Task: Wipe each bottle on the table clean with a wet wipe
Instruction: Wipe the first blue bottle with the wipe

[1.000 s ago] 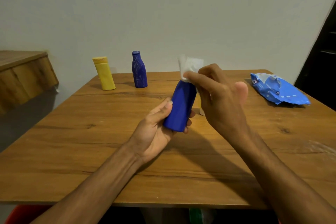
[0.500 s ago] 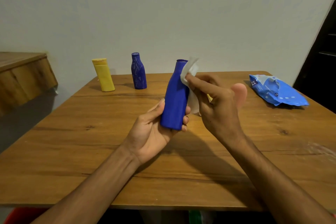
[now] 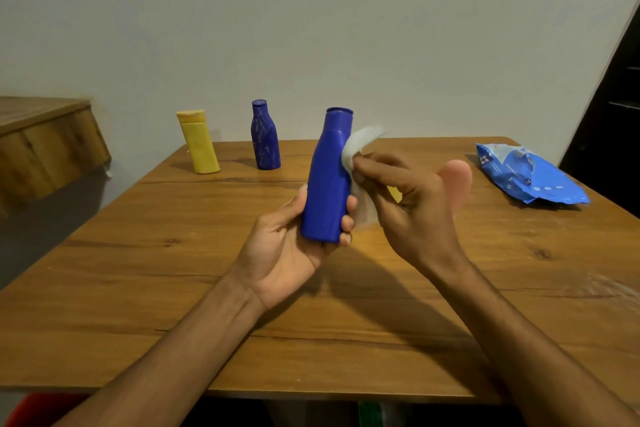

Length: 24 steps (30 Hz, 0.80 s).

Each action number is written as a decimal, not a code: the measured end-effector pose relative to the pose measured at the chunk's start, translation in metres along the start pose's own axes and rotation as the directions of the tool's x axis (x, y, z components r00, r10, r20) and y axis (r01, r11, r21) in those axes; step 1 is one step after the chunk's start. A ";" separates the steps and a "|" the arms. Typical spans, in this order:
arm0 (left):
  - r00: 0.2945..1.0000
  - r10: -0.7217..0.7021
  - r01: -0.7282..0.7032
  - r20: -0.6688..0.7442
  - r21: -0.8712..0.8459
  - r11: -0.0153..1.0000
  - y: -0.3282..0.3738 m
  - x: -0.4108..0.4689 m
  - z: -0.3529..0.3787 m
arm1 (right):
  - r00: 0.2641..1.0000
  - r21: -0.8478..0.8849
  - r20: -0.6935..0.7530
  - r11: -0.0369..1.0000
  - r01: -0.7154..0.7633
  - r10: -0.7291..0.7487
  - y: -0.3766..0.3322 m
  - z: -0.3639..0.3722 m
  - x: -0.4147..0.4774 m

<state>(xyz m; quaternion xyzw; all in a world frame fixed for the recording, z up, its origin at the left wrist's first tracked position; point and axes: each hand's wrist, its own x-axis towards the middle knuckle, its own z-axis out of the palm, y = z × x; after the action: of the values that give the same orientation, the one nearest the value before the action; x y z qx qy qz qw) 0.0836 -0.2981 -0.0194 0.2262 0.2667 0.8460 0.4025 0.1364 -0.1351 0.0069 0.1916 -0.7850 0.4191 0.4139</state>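
My left hand (image 3: 284, 250) grips the lower part of a plain blue bottle (image 3: 329, 177), holding it almost upright above the wooden table (image 3: 138, 288). My right hand (image 3: 415, 215) pinches a white wet wipe (image 3: 356, 149) against the bottle's right side, just below the neck. A yellow bottle (image 3: 198, 141) and a dark blue patterned bottle (image 3: 265, 135) stand at the table's far left. A small yellow thing (image 3: 394, 193) shows behind my right fingers; most of it is hidden.
A blue wet wipe pack (image 3: 526, 173) lies at the table's far right. A wooden ledge (image 3: 41, 135) juts out on the left. A dark doorway (image 3: 616, 107) is at the right edge. Something red (image 3: 38, 409) sits under the table's near left corner.
The bottle has gone from tilted right to nearly upright. The wipe has come off the cap and slid down to the bottle's right side.
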 end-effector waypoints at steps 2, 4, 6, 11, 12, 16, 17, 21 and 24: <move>0.999 0.036 -0.036 -0.028 0.004 0.999 0.001 0.000 0.000 | 0.996 -0.060 0.076 0.997 0.053 -0.049 0.000 0.000 -0.001; 0.999 0.039 -0.039 -0.032 0.018 0.999 0.002 0.000 0.001 | 0.996 -0.092 0.071 0.994 0.058 -0.051 0.001 0.000 0.000; 1.000 0.010 -0.009 -0.025 0.048 0.999 0.001 -0.001 0.001 | 1.000 -0.092 -0.015 0.996 0.019 -0.020 0.001 -0.001 0.003; 1.000 0.015 -0.013 -0.026 0.088 0.996 -0.003 -0.002 0.006 | 0.995 -0.093 -0.078 0.993 -0.066 0.059 0.002 -0.003 0.006; 0.999 0.028 -0.025 -0.037 0.078 0.997 -0.003 -0.001 0.007 | 0.995 -0.082 -0.052 0.993 -0.087 0.083 0.003 -0.003 0.006; 0.993 0.088 -0.085 -0.083 0.041 0.996 0.000 -0.001 0.008 | 0.996 -0.127 0.057 0.990 -0.057 0.064 0.006 0.000 0.002; 0.989 0.104 -0.100 -0.102 0.043 0.994 0.001 -0.001 0.008 | 0.994 -0.146 0.085 0.988 -0.049 0.062 0.006 0.001 0.000; 0.971 0.142 -0.134 -0.194 0.054 0.990 0.006 0.002 0.008 | 0.979 -0.233 0.203 0.972 0.026 0.023 0.005 0.004 -0.004; 0.949 0.161 -0.154 -0.271 0.044 0.987 0.003 0.002 0.008 | 0.951 -0.346 0.308 0.933 0.100 0.012 0.004 0.003 -0.003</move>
<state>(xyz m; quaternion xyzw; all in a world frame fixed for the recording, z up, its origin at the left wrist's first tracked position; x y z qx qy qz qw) 0.0857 -0.2958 -0.0107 0.1321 0.3103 0.8955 0.2905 0.1343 -0.1356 0.0015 0.1935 -0.8978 0.2253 0.3252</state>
